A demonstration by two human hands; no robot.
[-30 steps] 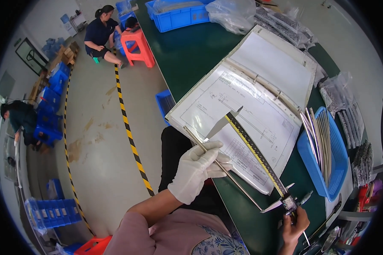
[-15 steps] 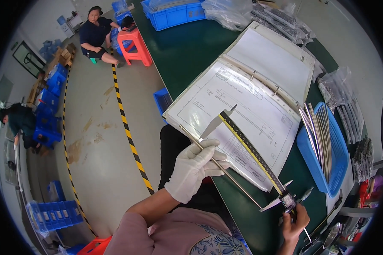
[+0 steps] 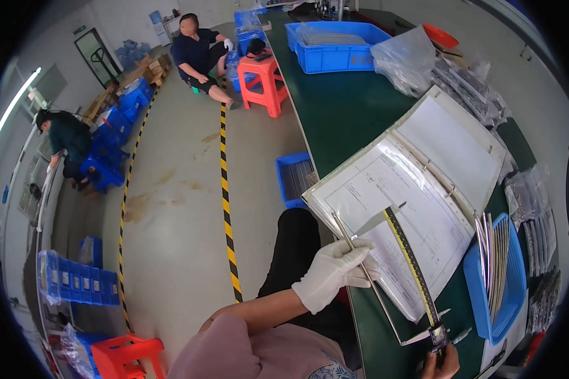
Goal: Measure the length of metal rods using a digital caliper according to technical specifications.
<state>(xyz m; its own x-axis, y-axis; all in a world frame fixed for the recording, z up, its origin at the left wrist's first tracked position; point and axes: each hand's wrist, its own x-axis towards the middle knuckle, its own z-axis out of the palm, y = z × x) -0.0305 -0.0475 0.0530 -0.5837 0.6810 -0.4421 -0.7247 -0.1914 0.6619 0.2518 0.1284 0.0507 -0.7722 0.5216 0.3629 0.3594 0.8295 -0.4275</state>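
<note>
My left hand point(image 3: 336, 273), in a white glove, grips a thin metal rod point(image 3: 383, 302) slanting from upper left to lower right. At the lower right edge, my bare right hand point(image 3: 441, 365) holds a long digital caliper point(image 3: 413, 266) by its display end, partly cut off by the frame. The caliper's jaws are spread wide along the rod. The rod's lower end meets one jaw, or lies very near it; contact at the upper jaw I cannot tell. Beneath both lies an open ring binder point(image 3: 450, 129) with a technical drawing point(image 3: 367, 183) in a clear sleeve.
Right of the binder stands a blue basket point(image 3: 517, 265) of metal rods. Bagged parts point(image 3: 471, 95) line the table's far side, near a blue crate point(image 3: 338, 55). A blue bin point(image 3: 291, 183) sits beside the table. Two people sit or bend farther off, near a red stool point(image 3: 262, 82).
My view has tilted up and turned left, so the table, binder and hands appear farther right and lower. Both hands keep their hold on the rod and caliper.
</note>
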